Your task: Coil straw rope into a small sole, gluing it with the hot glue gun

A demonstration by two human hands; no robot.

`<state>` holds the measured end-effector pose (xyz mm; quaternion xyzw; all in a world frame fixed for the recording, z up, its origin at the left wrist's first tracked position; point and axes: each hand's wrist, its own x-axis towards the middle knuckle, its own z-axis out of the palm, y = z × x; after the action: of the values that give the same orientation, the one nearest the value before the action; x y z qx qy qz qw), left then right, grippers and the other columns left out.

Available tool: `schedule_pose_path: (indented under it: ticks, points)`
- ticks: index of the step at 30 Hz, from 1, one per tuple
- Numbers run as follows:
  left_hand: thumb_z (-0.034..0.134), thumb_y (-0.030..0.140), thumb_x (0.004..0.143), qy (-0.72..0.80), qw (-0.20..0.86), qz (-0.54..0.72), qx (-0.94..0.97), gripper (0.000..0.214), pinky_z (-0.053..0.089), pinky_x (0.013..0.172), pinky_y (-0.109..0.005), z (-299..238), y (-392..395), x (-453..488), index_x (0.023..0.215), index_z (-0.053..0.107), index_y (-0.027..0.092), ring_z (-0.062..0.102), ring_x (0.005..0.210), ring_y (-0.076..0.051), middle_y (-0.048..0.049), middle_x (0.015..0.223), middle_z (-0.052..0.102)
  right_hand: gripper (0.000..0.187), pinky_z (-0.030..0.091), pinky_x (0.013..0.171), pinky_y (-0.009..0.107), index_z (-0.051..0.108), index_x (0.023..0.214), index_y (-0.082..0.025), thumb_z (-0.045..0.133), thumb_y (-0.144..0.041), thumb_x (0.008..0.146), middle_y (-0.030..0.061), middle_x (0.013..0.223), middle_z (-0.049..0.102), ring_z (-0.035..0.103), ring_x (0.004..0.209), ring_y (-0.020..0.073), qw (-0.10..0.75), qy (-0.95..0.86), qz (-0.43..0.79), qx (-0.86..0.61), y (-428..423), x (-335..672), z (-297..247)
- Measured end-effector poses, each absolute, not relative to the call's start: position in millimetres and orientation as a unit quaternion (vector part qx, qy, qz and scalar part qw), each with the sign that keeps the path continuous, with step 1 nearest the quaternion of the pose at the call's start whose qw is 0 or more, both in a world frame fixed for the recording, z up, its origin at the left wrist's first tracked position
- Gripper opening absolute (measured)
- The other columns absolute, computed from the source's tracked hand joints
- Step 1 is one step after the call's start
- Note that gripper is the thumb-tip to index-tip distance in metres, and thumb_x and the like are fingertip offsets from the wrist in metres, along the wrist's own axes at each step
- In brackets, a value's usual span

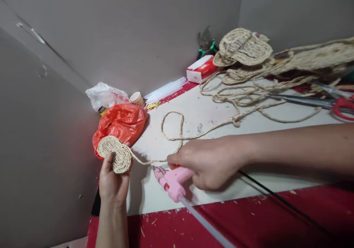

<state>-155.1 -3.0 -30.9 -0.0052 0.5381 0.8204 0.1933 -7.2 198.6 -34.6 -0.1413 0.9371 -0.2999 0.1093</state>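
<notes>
Your two hands stand apart, each clamped on its own object; your left hand (114,181) grips the coiled rope piece (120,163), thumb on its front face and fingers behind, holding it raised at the left in front of the red plastic bag (123,121); your right hand (211,163) is wrapped around the handle of the pink glue gun (174,181), its nozzle pointing left toward the piece. A translucent glue stick (206,224) projects from the rear of the gun; a black cord (276,196) passes below your right forearm.

From the piece, a rope strand (143,163) runs right past the nozzle to your right hand, contact with the nozzle being impossible to tell; beyond, it loops over the white sheet (149,203) on the red tabletop (163,231) and continues to the tangled rope (240,95).

Farther out, behind the red bag, lie a clear plastic bag (103,95), a paper cup (136,98) and a bundle of spare glue sticks (166,89); next come a red-and-white box (201,70), green-handled cutters (206,47) and stacked woven rope pieces (243,47); red-handled scissors (340,106) lie at the far right.
</notes>
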Motion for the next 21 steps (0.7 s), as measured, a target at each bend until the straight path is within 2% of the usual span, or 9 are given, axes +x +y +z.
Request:
schedule_pose_path:
  ticks: [3,6,9,12,14,17,19,21]
  points:
    - [0.055,0.019,0.082,0.543,0.108,0.833,-0.017,0.022,0.054,0.073,-0.030,-29,-2,-153,0.099,0.068,0.017,0.066,0.081,-0.017,-0.0072,0.092,0.071,0.029,0.036,0.052,0.021,0.056,0.094,-0.014,0.056,-0.017,0.066,0.0004,0.072,0.053,0.046,0.060,0.0099,0.102,0.875,-0.446,-0.155,208,-13,-30]
    - [0.063,0.019,0.078,0.526,0.054,0.848,0.023,0.013,0.051,0.077,-0.025,-29,-3,-149,0.088,0.070,0.016,0.065,0.081,-0.013,-0.0046,0.088,0.071,0.021,0.037,0.050,0.019,0.059,0.088,-0.012,0.053,-0.030,0.078,-0.0004,0.067,0.051,0.046,0.056,0.0073,0.082,0.793,-0.582,-0.162,208,-14,-31]
    - [0.069,0.020,0.073,0.524,0.012,0.849,0.059,0.009,0.049,0.077,-0.021,-31,-6,-144,0.081,0.070,0.016,0.065,0.083,-0.012,-0.0025,0.084,0.070,0.045,0.035,0.045,0.018,0.061,0.078,-0.010,0.044,-0.051,0.087,0.0013,0.060,0.051,0.047,0.049,0.0064,0.115,0.751,-0.641,-0.111,201,-17,-31]
    - [0.073,0.022,0.069,0.540,-0.004,0.840,0.051,0.013,0.049,0.076,-0.021,-33,-8,-140,0.080,0.070,0.017,0.064,0.081,-0.013,-0.0015,0.083,0.070,0.055,0.035,0.041,0.018,0.065,0.091,-0.010,0.045,-0.061,0.084,0.0031,0.063,0.057,0.049,0.048,0.0073,0.124,0.734,-0.666,-0.053,190,-20,-27]
    - [0.073,0.023,0.068,0.552,-0.004,0.833,0.025,0.016,0.050,0.076,-0.022,-35,-9,-138,0.082,0.070,0.018,0.064,0.081,-0.014,-0.0020,0.085,0.070,0.054,0.040,0.044,0.019,0.063,0.106,-0.013,0.047,-0.059,0.084,0.0036,0.070,0.060,0.052,0.052,0.0084,0.096,0.739,-0.664,-0.057,184,-21,-26]
    - [0.074,0.024,0.066,0.565,-0.002,0.825,-0.015,0.017,0.050,0.073,-0.021,-35,-7,-139,0.081,0.070,0.018,0.063,0.081,-0.014,-0.0019,0.086,0.070,0.047,0.050,0.071,0.023,0.052,0.129,-0.017,0.047,-0.042,0.090,0.0072,0.097,0.065,0.062,0.083,0.0125,0.009,0.762,-0.627,-0.161,176,-18,-32]
    - [0.072,0.024,0.066,0.563,0.005,0.826,-0.019,0.014,0.051,0.071,-0.022,-33,-5,-140,0.078,0.070,0.017,0.063,0.080,-0.014,-0.0020,0.085,0.069,0.047,0.044,0.092,0.025,0.047,0.135,-0.019,0.047,-0.033,0.090,0.0078,0.118,0.061,0.057,0.109,0.0140,-0.041,0.770,-0.592,-0.233,173,-14,-40]
    - [0.069,0.022,0.067,0.565,0.008,0.824,-0.035,0.010,0.052,0.069,-0.023,-30,-2,-139,0.076,0.069,0.017,0.062,0.078,-0.014,-0.0023,0.083,0.068,0.047,0.040,0.097,0.025,0.048,0.135,-0.017,0.047,-0.032,0.090,0.0081,0.124,0.058,0.054,0.114,0.0146,-0.061,0.793,-0.541,-0.274,172,-13,-49]
